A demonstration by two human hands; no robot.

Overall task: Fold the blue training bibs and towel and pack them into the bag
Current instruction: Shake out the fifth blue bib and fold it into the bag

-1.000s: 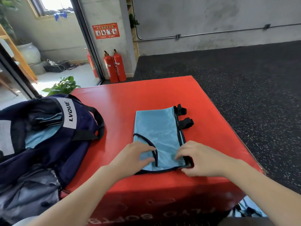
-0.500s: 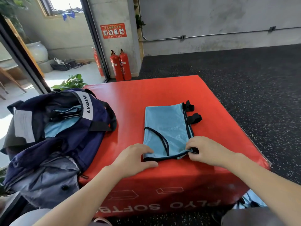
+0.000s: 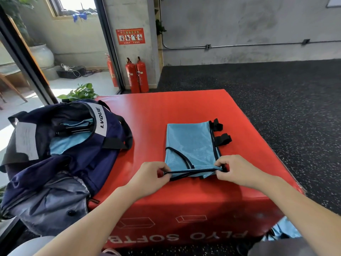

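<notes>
Both hands have gone from lying flat on the near edge of the blue training bib (image 3: 190, 145) to pinching it and raising it off the red plyo box (image 3: 184, 106). At this moment the left hand (image 3: 150, 179) grips the black-trimmed near-left corner with curled fingers, and the right hand (image 3: 234, 171) pinches the near-right corner beside the black side trim, so that the near hem is drawn taut between them and stands a little above the box top. The far part of the bib lies flat, already folded in half lengthwise, with its two black straps (image 3: 221, 133) sticking out on the right.

To the left, the navy backpack (image 3: 77, 145) sits open against the box, and light blue fabric with black trim shows inside its mouth, which looks like at least one bib already packed. By my reading, this bib is midway through folding: the near end seems about to be brought over toward the far end. After that it remains to be put in the bag. More blue fabric (image 3: 284, 230) shows below the box at lower right, possibly another bib waiting. I cannot pick out the towel.
</notes>
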